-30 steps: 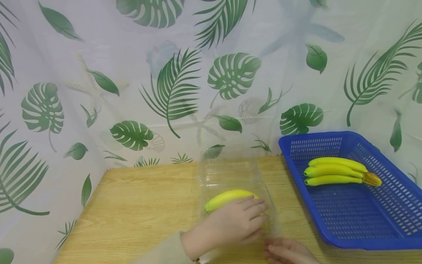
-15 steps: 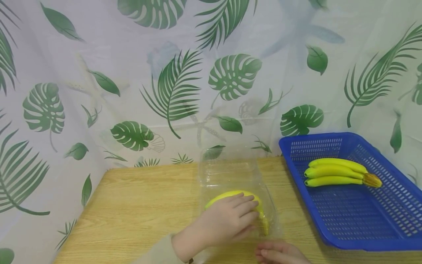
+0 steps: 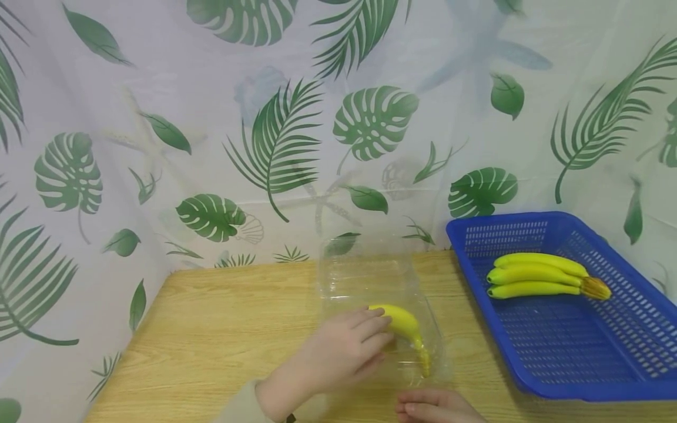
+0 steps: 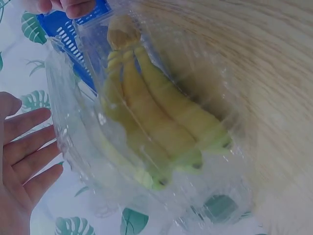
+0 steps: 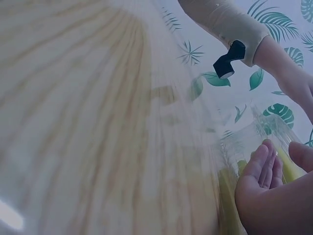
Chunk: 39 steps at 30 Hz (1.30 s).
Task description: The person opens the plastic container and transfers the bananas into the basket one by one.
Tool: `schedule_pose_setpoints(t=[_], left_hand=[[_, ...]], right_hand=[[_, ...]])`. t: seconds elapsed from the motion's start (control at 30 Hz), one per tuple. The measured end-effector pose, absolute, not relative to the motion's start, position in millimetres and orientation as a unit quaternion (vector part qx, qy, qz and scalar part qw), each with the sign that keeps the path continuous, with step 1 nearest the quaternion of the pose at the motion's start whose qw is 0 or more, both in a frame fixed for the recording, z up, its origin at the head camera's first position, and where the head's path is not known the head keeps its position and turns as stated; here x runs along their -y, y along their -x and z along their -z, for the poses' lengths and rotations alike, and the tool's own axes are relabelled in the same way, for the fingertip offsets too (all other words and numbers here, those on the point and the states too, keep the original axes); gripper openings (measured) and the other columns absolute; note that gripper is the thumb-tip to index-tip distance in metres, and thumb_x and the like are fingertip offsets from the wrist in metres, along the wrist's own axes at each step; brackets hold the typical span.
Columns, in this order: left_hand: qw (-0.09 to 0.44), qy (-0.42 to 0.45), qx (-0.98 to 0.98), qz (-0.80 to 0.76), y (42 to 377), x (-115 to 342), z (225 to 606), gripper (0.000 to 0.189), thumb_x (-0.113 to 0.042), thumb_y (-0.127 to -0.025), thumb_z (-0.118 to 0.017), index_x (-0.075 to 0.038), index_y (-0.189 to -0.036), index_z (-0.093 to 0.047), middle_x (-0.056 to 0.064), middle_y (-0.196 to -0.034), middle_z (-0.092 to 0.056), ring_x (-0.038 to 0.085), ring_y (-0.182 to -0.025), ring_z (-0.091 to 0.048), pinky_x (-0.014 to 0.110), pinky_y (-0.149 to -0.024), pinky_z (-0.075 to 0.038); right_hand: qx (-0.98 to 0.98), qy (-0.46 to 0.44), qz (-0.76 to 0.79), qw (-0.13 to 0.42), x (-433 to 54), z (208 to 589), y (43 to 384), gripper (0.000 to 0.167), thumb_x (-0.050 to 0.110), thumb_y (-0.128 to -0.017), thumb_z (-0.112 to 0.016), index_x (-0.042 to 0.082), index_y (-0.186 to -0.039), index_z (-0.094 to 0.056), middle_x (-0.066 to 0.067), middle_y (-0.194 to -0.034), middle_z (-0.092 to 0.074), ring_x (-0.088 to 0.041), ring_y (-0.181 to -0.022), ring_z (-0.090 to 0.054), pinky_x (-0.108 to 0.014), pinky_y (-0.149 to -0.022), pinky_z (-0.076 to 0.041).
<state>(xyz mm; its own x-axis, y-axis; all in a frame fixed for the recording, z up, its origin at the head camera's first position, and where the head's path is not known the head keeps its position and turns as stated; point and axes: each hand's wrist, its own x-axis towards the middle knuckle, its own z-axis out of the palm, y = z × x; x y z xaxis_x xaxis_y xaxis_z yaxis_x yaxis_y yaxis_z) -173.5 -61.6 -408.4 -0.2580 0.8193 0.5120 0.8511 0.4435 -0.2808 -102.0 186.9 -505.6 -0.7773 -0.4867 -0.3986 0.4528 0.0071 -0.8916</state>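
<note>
A clear plastic clamshell box (image 3: 365,279) stands on the table with its lid raised at the back. In it lies a bunch of yellow bananas (image 3: 402,322), seen through the side wall in the left wrist view with its brown stem (image 4: 123,33) toward the right hand. My left hand (image 3: 338,352) is over the box, fingers extended and covering part of the bunch in the head view. In the left wrist view, its fingers (image 4: 32,142) spread beside the clear plastic. My right hand (image 3: 436,405) is by the box's near right corner, fingers loosely bent, holding nothing.
A blue perforated basket (image 3: 566,346) stands to the right, with another banana bunch (image 3: 539,275) inside. Bare wood table (image 3: 211,329) extends to the left. A leaf-print sheet (image 3: 296,135) hangs behind the table. A black strap piece (image 5: 230,59) sits at the left sleeve.
My left hand has slid left across the bananas, uncovering their right end. The right hand has shifted a little left and down. The basket and its bananas are unchanged.
</note>
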Motion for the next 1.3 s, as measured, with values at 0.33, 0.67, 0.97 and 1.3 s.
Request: schedule_pose_setpoints(t=[0.33, 0.67, 0.97, 1.3], left_hand=[[0.303, 0.497, 0.813, 0.030, 174.6, 83.4, 403.1, 0.031, -0.031, -0.090, -0.085, -0.015, -0.116, -0.077, 0.004, -0.130, -0.077, 0.021, -0.126, -0.072, 0.034, -0.112, -0.057], [0.319, 0.478, 0.817, 0.037, 176.0, 102.1, 408.2, 0.031, -0.027, -0.085, -0.087, -0.014, -0.111, -0.077, 0.006, -0.126, -0.078, 0.023, -0.121, -0.074, 0.036, -0.109, -0.060], [0.310, 0.459, 0.831, 0.046, 173.4, 118.4, 414.0, 0.032, -0.027, -0.084, -0.088, -0.012, -0.110, -0.078, 0.008, -0.128, -0.077, 0.024, -0.121, -0.074, 0.037, -0.106, -0.061], [0.304, 0.449, 0.839, 0.050, 167.1, 127.1, 424.0, 0.027, -0.029, -0.092, -0.076, -0.013, -0.114, -0.078, 0.006, -0.127, -0.078, 0.023, -0.120, -0.075, 0.036, -0.107, -0.060]], right_hand=[[-0.616, 0.035, 0.716, 0.327, -176.0, 503.0, 99.4, 0.048, 0.017, -0.104, -0.063, -0.019, -0.137, -0.058, -0.005, -0.118, -0.080, -0.006, -0.102, -0.075, -0.023, -0.089, -0.064], [-0.617, 0.040, 0.718, 0.321, -156.7, 499.3, 98.3, 0.044, 0.016, -0.103, -0.065, -0.016, -0.133, -0.062, -0.006, -0.117, -0.081, -0.007, -0.102, -0.075, -0.024, -0.089, -0.064], [-0.596, 0.049, 0.735, 0.321, -144.1, 496.2, 98.0, 0.045, 0.015, -0.102, -0.066, -0.018, -0.133, -0.061, -0.005, -0.116, -0.081, -0.006, -0.100, -0.076, -0.022, -0.088, -0.064], [-0.581, 0.048, 0.746, 0.322, -130.1, 499.5, 98.3, 0.041, 0.015, -0.100, -0.069, -0.013, -0.130, -0.066, 0.000, -0.111, -0.082, -0.005, -0.097, -0.076, -0.019, -0.086, -0.064]])
